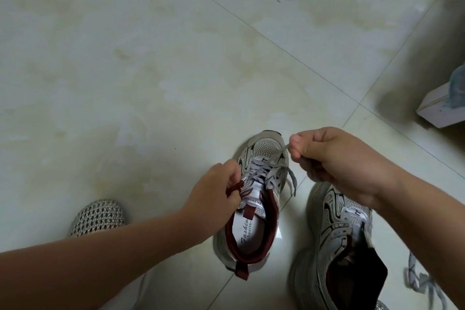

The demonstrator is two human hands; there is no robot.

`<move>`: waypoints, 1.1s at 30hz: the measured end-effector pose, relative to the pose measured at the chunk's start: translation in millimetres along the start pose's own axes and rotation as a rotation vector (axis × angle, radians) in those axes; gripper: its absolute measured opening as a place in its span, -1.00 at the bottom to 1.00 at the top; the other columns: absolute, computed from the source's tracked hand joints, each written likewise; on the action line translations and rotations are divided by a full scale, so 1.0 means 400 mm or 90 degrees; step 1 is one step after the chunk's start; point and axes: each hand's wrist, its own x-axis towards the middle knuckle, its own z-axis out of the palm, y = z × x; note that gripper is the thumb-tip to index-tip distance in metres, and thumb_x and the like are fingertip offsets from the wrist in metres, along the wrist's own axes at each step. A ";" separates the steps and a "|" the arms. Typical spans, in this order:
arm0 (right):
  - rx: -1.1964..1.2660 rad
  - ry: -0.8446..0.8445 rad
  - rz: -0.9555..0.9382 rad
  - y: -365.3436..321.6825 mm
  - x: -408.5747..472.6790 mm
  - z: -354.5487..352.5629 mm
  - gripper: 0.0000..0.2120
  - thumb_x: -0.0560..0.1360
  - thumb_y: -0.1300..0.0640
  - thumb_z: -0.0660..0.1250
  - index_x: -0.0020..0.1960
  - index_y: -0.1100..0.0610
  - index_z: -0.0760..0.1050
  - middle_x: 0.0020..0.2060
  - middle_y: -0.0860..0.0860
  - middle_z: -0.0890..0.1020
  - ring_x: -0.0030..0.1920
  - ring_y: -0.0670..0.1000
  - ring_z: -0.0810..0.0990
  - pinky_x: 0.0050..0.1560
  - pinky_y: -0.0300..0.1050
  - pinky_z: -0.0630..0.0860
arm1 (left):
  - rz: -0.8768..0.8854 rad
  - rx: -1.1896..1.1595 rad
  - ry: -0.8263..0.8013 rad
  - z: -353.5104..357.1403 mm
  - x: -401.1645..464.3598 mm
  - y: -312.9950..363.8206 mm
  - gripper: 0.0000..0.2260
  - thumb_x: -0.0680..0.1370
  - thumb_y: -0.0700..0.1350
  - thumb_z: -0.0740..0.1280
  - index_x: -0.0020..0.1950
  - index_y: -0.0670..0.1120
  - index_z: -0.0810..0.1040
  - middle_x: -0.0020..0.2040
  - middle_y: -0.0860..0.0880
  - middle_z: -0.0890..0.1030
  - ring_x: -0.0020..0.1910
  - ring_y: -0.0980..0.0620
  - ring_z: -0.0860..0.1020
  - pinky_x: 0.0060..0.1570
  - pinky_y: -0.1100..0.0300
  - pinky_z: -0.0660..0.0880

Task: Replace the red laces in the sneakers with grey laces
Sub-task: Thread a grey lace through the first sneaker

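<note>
On a pale tiled floor [151,58], two white sneakers with dark red collars stand side by side. The left sneaker [254,209] carries a grey lace [270,172] criss-crossed over its tongue; the right sneaker [337,246] is unlaced. The right hand [334,158] pinches one grey lace end above the toe, pulled taut. The left hand [214,191] grips a red lace [235,187] beside the tongue. Another grey lace [417,282] lies loose at far right.
</note>
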 end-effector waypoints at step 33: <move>-0.641 0.146 -0.054 0.139 0.034 0.005 -0.75 0.54 0.30 0.08 0.17 0.15 0.38 -0.23 0.02 0.33 -0.11 0.15 0.45 -0.25 -0.14 0.22 | -0.302 -0.108 0.093 -0.127 0.138 -0.008 -0.88 0.52 -0.21 0.25 0.03 -0.15 0.37 -0.11 -0.17 0.52 -0.32 -0.06 0.56 -0.19 0.01 0.52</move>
